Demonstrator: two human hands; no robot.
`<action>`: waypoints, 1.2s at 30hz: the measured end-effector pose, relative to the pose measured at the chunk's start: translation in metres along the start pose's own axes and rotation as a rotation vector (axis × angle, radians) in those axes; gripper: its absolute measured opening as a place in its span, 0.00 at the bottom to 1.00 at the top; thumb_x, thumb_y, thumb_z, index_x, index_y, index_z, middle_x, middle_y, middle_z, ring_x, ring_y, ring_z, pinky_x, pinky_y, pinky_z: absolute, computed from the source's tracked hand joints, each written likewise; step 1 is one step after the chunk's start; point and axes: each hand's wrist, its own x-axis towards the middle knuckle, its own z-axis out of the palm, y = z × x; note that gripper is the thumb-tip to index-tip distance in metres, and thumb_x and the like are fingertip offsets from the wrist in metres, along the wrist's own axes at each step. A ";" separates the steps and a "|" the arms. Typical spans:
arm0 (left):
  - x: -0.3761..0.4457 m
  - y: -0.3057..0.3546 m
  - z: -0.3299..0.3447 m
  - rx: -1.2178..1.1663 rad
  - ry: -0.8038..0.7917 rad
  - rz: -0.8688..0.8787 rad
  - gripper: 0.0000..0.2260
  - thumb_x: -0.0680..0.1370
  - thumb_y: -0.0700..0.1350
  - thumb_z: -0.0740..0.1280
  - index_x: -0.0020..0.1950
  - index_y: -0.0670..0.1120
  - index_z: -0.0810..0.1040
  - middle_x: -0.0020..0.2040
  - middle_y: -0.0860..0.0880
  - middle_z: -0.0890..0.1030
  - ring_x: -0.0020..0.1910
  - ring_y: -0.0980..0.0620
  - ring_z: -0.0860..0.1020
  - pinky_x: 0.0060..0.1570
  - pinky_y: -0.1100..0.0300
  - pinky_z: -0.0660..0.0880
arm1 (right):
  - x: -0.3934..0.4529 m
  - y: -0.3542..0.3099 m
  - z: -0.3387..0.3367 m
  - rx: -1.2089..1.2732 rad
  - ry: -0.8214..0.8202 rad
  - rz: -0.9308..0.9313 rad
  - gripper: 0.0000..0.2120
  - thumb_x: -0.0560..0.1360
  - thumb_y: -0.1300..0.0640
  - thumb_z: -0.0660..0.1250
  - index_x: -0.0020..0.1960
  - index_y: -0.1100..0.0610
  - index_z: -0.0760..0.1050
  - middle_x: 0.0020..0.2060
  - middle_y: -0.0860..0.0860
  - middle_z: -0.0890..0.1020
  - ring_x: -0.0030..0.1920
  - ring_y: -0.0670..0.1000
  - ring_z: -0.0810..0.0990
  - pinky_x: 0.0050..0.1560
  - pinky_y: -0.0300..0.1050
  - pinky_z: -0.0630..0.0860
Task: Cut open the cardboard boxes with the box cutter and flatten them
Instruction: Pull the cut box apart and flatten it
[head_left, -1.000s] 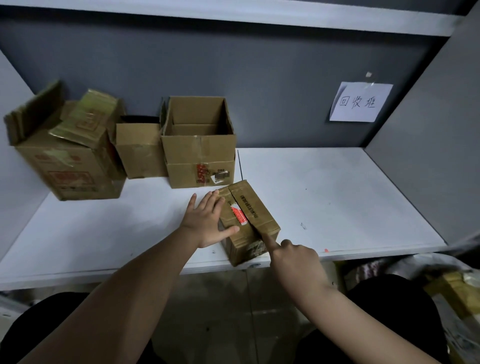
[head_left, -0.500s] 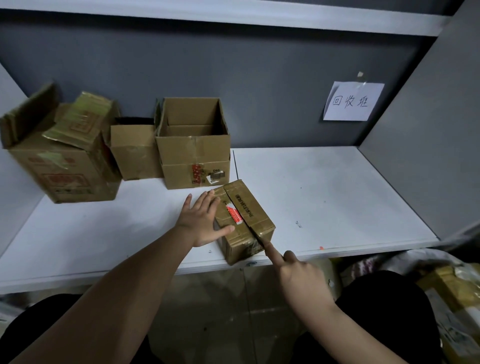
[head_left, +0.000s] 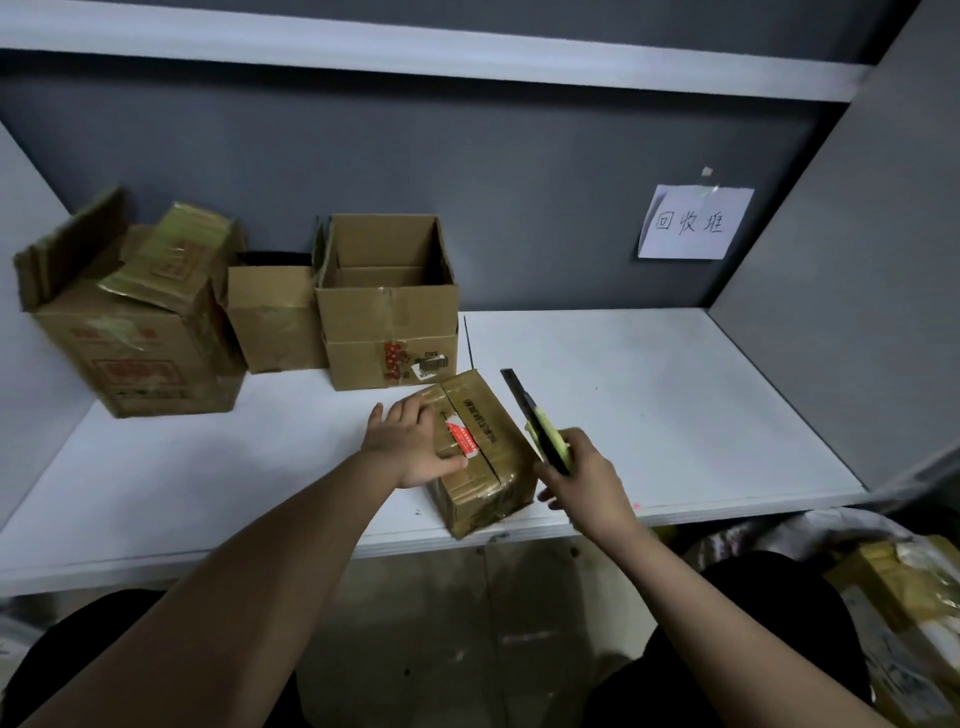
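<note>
The small cardboard box (head_left: 480, 452) sits at the near edge of the white table (head_left: 649, 405), turned at an angle so one corner points toward the person. It is brown, wrapped in glossy clear tape, with a red-and-white label on its top and a line of dark print running along one top flap. A dark slit runs down the middle seam of the top, from the far edge to the near edge and a little way down the near face.

The left hand (head_left: 413, 449) rests on the left half of the box top, fingers spread forward and fairly straight, thumb lying along the near left edge by the label. It presses rather than grips. The forearm reaches in from the lower left.

The right hand (head_left: 584, 480) hovers just beside the right side of the box, fingers curled tight round the box cutter (head_left: 537, 423). The cutter has a yellow-green handle and a long dark blade that tilts up and away to the left; the blade is clear of the box, its tip above the table beyond the box's right edge.

Three open cardboard boxes stand at the back left of the table: a large box (head_left: 140, 343) with crumpled flaps, a middle box (head_left: 272, 317), and a tall open box (head_left: 387, 312) with labels on its front. A paper note (head_left: 693, 223) with handwriting hangs on the grey back wall.
</note>
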 end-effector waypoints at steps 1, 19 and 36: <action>-0.001 0.001 0.003 -0.061 0.009 -0.032 0.42 0.72 0.72 0.56 0.77 0.46 0.51 0.78 0.46 0.50 0.76 0.45 0.50 0.74 0.45 0.48 | 0.013 -0.002 0.004 0.025 0.001 0.000 0.12 0.75 0.57 0.66 0.55 0.52 0.67 0.45 0.53 0.80 0.41 0.56 0.82 0.44 0.54 0.80; 0.008 0.019 0.033 -0.952 -0.116 -0.273 0.45 0.68 0.62 0.68 0.76 0.61 0.42 0.73 0.43 0.66 0.65 0.44 0.72 0.64 0.50 0.72 | 0.073 -0.030 0.031 -0.371 -0.035 -0.010 0.40 0.65 0.43 0.75 0.68 0.54 0.59 0.58 0.55 0.76 0.55 0.57 0.78 0.49 0.49 0.75; -0.005 0.035 0.008 -0.688 0.045 -0.404 0.37 0.72 0.58 0.69 0.74 0.51 0.52 0.66 0.43 0.58 0.57 0.43 0.75 0.46 0.59 0.73 | 0.070 -0.032 0.013 0.047 0.105 0.035 0.16 0.72 0.51 0.67 0.57 0.52 0.68 0.37 0.51 0.78 0.37 0.52 0.77 0.37 0.44 0.72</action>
